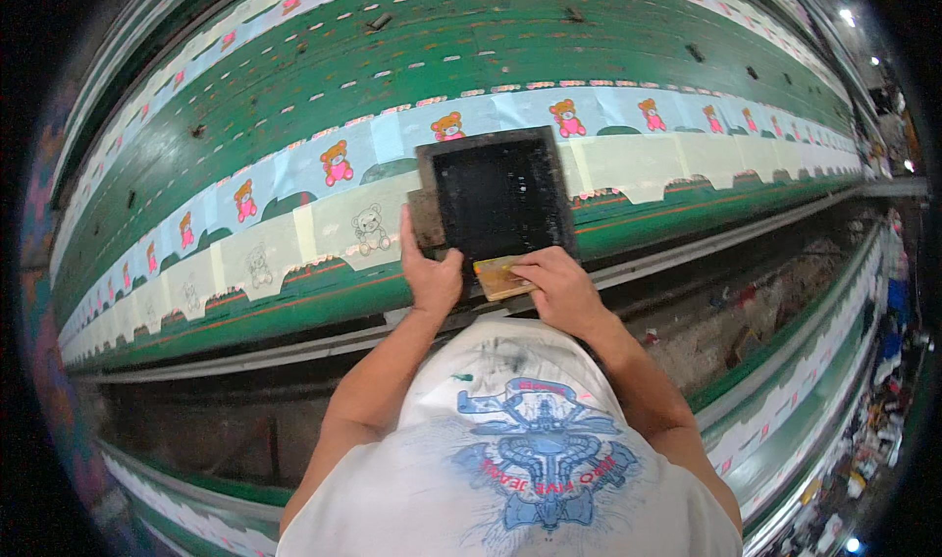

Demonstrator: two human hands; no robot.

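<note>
A screen printing frame (561,189) with a dark ink-covered mesh lies on the row of cream cut fabric pieces (648,164). My left hand (432,277) grips its near left side, with the fingers along a worn brown block (426,217) and the thumb at the corner. A squeegee (500,280) with a yellowish handle is pinched in my right hand (564,290) at the frame's near edge. Left of the frame, a cream piece carries a black bear outline (371,229), and fainter outlines run farther left. The fabric under the frame is hidden.
The long green printing table (461,52) curves across the view. Blue pieces with brown and pink bears (337,162) line up behind the cream row. A metal rail (324,349) runs along the near edge. Another green table (785,429) stands at lower right, beside scattered clutter.
</note>
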